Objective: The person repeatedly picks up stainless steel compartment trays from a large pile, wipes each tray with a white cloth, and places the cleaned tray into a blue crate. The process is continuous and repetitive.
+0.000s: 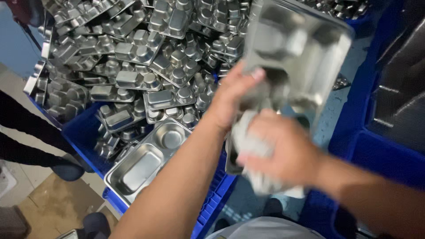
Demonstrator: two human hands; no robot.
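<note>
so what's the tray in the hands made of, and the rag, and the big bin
The tray looks like stainless steel: silvery, shiny, with pressed compartments. The rag, bunched in the right hand, seems a soft grey-white cloth, though motion blur hides the weave. The bin looks like moulded blue plastic, matte.

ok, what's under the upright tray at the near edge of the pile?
The upright tray rests on the near rim of the blue crate and on upside-down steel trays of the heap. What lies directly beneath it is covered. The left forearm hides its right end.
</note>
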